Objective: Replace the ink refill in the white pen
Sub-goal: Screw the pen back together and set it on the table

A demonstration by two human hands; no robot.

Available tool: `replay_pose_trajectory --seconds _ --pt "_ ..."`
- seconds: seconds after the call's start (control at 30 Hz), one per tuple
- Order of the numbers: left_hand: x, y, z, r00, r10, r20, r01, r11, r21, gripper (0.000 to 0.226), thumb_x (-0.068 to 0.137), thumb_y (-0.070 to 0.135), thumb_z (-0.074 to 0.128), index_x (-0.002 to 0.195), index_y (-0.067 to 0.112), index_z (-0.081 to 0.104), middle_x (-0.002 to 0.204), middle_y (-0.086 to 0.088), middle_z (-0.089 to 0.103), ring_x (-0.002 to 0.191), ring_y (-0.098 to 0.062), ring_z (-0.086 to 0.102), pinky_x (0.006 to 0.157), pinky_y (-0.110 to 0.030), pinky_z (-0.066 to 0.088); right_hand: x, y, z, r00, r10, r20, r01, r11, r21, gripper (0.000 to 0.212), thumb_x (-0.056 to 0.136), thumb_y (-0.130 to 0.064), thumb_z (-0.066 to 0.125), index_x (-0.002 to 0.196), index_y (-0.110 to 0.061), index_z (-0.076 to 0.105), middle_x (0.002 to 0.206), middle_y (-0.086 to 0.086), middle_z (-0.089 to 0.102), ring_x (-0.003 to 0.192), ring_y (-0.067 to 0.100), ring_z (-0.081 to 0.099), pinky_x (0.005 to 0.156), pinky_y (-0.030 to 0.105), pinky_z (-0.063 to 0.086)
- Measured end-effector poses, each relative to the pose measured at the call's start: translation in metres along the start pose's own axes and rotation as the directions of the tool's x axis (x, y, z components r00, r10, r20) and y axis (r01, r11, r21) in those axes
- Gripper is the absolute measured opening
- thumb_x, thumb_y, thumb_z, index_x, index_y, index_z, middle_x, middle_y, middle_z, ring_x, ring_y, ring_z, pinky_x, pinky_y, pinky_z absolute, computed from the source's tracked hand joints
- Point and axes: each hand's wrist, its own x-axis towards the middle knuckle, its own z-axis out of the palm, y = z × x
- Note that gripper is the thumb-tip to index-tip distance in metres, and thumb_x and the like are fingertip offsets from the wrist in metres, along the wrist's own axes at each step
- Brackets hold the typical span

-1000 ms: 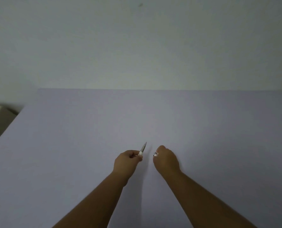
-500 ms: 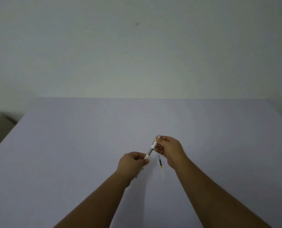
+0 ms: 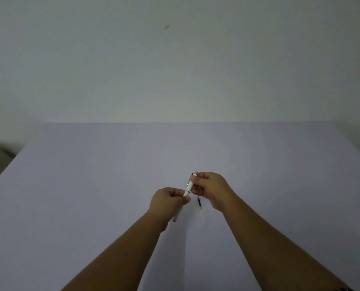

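A pale wall (image 3: 174,59) fills the upper half of the frame, with a small dark mark (image 3: 166,27) on it above centre. Below it a lavender-grey table (image 3: 80,196) spreads across the whole lower half. Two bare forearms rise from the bottom edge toward the middle of the frame. The right hand (image 3: 212,190), just right of centre, pinches the upper end of the white pen (image 3: 188,187) between thumb and fingertips. The left hand (image 3: 167,200), just left of centre and slightly lower, is curled around the pen's lower half, thumb pressed against forefinger on the barrel. The pen slants from upper right to lower left, its lower tip showing under the left hand. An ink refill (image 3: 200,208), dark at its upper part with a yellow band and a clear lower length, lies on the table just below the right hand, between the two wrists.
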Motion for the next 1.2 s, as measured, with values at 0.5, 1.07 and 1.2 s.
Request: replay_pose_trajectory --seconds 0.5,1.07,1.2 --pt "0.035 -0.036 0.018 0.977 -0.212 -0.003 0.210 0.971 -0.116 0.012 0.078 0.014 0.074 0.089 0.011 0.070 0.084 -0.007 0.067 0.074 -0.022 0.062 0.077 -0.038 0.056 0.023 0.053 -0.019 0.950 -0.082 -0.302 -0.093 0.847 -0.523 0.017 0.090 -0.024 0.053 0.096 -0.014 0.065 0.096 0.008 0.068 0.091 0.026 0.065 0.088 0.040 0.054" --pt "0.052 -0.061 0.050 0.976 -0.095 -0.198 0.144 0.957 0.251 0.011 0.077 0.023 0.072 0.083 0.015 0.067 0.073 0.011 0.062 0.064 -0.001 0.054 0.052 -0.015 0.036 0.018 0.098 -0.014 0.939 -0.031 -0.343 -0.228 0.690 -0.687 0.009 0.082 -0.018 0.055 0.082 -0.015 0.064 0.089 0.008 0.070 0.083 0.026 0.066 0.076 0.036 0.056" --pt "0.054 -0.062 0.052 0.975 -0.095 -0.199 0.150 0.946 0.287 0.008 0.079 0.021 0.070 0.084 0.016 0.066 0.070 0.012 0.058 0.063 0.000 0.052 0.053 -0.013 0.038 0.019 0.098 -0.014 0.938 -0.013 -0.348 -0.240 0.699 -0.673 0.010 0.081 -0.016 0.056 0.081 -0.013 0.065 0.089 0.007 0.071 0.083 0.024 0.065 0.075 0.034 0.055"
